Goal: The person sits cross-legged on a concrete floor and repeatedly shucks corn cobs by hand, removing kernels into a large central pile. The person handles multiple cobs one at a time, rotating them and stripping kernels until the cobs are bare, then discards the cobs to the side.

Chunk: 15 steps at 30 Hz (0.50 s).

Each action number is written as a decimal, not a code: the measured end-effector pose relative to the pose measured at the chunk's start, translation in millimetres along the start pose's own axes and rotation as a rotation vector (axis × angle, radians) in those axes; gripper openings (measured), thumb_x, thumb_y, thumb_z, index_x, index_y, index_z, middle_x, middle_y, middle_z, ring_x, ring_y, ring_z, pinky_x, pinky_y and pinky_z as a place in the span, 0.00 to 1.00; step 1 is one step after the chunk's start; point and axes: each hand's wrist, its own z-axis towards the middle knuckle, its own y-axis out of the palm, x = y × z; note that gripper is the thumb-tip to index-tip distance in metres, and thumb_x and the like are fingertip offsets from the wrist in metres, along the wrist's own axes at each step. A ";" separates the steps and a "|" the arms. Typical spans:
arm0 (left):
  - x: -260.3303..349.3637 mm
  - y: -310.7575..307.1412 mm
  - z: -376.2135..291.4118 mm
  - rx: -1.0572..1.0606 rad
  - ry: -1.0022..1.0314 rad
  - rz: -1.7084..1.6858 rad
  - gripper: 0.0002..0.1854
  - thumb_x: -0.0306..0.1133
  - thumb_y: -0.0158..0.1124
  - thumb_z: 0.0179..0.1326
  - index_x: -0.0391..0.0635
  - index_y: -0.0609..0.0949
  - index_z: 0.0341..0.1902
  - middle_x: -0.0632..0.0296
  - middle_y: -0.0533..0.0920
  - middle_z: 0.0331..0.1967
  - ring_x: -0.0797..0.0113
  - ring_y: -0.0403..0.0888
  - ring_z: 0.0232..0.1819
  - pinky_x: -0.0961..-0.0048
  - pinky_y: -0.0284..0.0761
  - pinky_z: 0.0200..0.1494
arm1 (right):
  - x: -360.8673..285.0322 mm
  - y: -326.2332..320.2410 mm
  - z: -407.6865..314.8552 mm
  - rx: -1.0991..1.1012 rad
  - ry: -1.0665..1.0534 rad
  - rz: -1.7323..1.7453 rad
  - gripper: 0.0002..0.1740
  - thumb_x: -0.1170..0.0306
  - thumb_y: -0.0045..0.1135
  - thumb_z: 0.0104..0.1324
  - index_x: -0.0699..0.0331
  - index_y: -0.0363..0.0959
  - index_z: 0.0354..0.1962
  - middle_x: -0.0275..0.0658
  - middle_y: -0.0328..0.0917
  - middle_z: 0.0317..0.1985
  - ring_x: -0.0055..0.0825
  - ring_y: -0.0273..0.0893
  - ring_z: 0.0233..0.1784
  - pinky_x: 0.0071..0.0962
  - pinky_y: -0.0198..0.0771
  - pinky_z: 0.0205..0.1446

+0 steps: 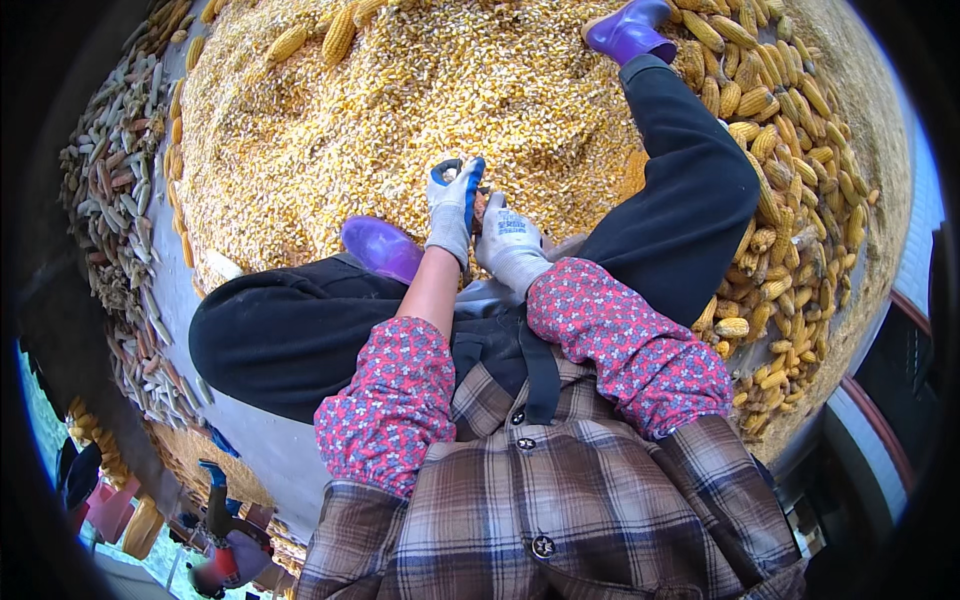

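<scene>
My left hand (452,201), in a grey-white knit work glove with a blue coated palm, is in front of my lap with its fingers curled. Something pale shows in the loop of those fingers, too small to make out. Close beside it, my right hand (514,236), gloved the same way, is closed around a reddish corn cob (481,204). The cob lies between both hands, and the gloves hide most of it. Loose yellow corn kernels (405,120) spread in a thick heap just beyond the hands.
Unshelled corn ears (795,150) are piled along the right. Bare cobs and husks (124,180) lie at left beyond a strip of grey floor (262,442). My purple boots (382,247) rest on the kernels. A person (229,551) is at lower left.
</scene>
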 end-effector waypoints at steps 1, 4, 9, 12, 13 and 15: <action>2.5 0.8 -1.8 -0.007 -0.013 0.033 0.11 0.34 0.67 0.47 0.46 0.76 0.33 0.70 0.74 0.20 0.78 0.67 0.20 0.77 0.65 0.23 | 3.1 2.1 -1.4 0.024 -0.004 0.060 0.30 0.68 0.52 0.52 0.70 0.52 0.51 0.57 0.73 0.39 0.49 0.73 0.45 0.39 0.66 0.51; 4.2 -4.8 -1.7 -0.096 -0.038 0.083 0.07 0.31 0.65 0.47 0.44 0.78 0.28 0.70 0.75 0.19 0.78 0.67 0.20 0.78 0.65 0.24 | 3.4 6.5 -14.2 0.243 -0.052 0.122 0.26 0.69 0.54 0.51 0.70 0.58 0.46 0.50 0.76 0.32 0.42 0.77 0.31 0.37 0.70 0.36; 2.3 -9.5 -10.7 -0.196 0.048 -0.007 0.09 0.35 0.65 0.49 0.42 0.79 0.27 0.66 0.79 0.23 0.77 0.72 0.23 0.80 0.67 0.27 | 28.7 -11.2 -19.5 -0.322 0.127 0.950 0.13 0.68 0.62 0.46 0.65 0.70 0.27 0.36 0.71 0.15 0.21 0.66 0.12 0.20 0.59 0.13; 4.2 -3.8 -5.0 -0.193 0.120 -0.022 0.11 0.37 0.64 0.50 0.42 0.78 0.29 0.66 0.78 0.23 0.78 0.71 0.23 0.80 0.66 0.26 | 34.6 -14.7 -18.4 -0.148 0.077 0.691 0.21 0.62 0.61 0.46 0.68 0.69 0.34 0.43 0.75 0.25 0.30 0.74 0.24 0.26 0.68 0.26; 3.6 -2.6 -1.5 -0.142 0.129 0.024 0.12 0.38 0.64 0.51 0.42 0.78 0.30 0.67 0.78 0.23 0.78 0.70 0.23 0.80 0.66 0.25 | 34.5 -17.3 -18.9 -0.050 0.054 0.557 0.26 0.59 0.60 0.47 0.69 0.68 0.38 0.47 0.77 0.30 0.34 0.77 0.29 0.29 0.72 0.32; 3.1 -3.7 -4.7 -0.080 0.086 0.067 0.13 0.39 0.65 0.50 0.41 0.77 0.27 0.66 0.76 0.21 0.78 0.68 0.22 0.79 0.65 0.24 | 33.7 -20.7 -26.6 0.078 0.007 0.114 0.29 0.56 0.60 0.49 0.67 0.67 0.43 0.51 0.75 0.39 0.41 0.74 0.46 0.34 0.66 0.52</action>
